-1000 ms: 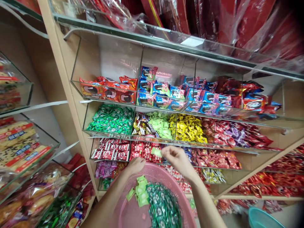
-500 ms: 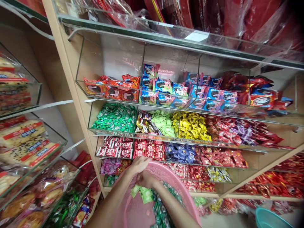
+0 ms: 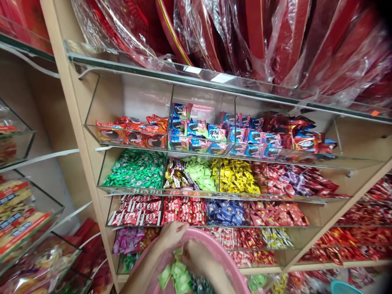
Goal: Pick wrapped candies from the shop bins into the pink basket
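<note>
A pink mesh basket point(image 3: 225, 253) is at the bottom centre, in front of the shelves. My left hand point(image 3: 174, 233) is closed on its far rim. Inside the basket, my right hand point(image 3: 196, 254) is beside light green wrapped candies point(image 3: 178, 275); its fingers are curled and partly hidden, and whether they hold a candy cannot be made out. Dark green wrapped candies point(image 3: 200, 283) lie under my right forearm.
Glass-fronted shelves hold green candies point(image 3: 137, 169), yellow candies point(image 3: 237, 175), blue packets point(image 3: 226, 211) and red packets point(image 3: 183, 210). Wrapped breads point(image 3: 18, 212) fill the left shelves. A teal basin point(image 3: 346, 287) stands at the lower right.
The view has tilted up, so the shelves and basket sit lower. My right hand has shifted slightly right within the basket, and more light green candies show. My left hand stays at the rim.
</note>
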`<state>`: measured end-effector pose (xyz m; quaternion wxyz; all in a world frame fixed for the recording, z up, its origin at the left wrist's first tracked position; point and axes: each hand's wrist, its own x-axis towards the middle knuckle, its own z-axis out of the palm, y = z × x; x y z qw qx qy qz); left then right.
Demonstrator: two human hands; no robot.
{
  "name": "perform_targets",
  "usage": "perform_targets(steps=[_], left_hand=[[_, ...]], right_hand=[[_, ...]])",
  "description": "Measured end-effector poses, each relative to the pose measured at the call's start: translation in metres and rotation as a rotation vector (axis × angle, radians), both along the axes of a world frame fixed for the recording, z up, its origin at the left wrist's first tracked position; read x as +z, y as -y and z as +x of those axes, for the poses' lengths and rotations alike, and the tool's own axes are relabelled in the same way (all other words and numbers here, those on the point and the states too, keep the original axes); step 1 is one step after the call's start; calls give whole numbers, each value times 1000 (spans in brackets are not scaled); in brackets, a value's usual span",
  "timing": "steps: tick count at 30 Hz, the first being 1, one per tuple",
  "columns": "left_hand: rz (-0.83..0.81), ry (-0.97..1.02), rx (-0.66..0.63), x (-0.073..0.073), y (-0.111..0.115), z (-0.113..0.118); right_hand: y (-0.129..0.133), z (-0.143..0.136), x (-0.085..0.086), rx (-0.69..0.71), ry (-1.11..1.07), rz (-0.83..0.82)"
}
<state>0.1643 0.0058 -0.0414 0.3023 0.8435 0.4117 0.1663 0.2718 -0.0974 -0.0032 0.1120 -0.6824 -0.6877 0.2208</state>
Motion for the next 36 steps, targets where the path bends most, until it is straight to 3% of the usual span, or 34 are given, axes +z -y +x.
perform_targets(steps=[2,6,10,14,18,25,36], left_hand=[[1,4,8,-1,-1,0],[3,7,21,-2,-2,0],[29,0,12,-5,-2,0],[36,4,14,-6,-2,0],[27,7,23,-5,-2,-1],[2,5,30,-3,0,-1],[11,13,38,-6,-2,-1]], right_hand=[[4,11,37,46,-83,-8],[-3,41,105,36,-126,351],[-31,60,139,-131,98,526],[-64,64,147,-178,400,470],[-85,62,150,-156,561,425],[-99,52,158,-95,649,380],[-104,56,151,-113,642,440]])
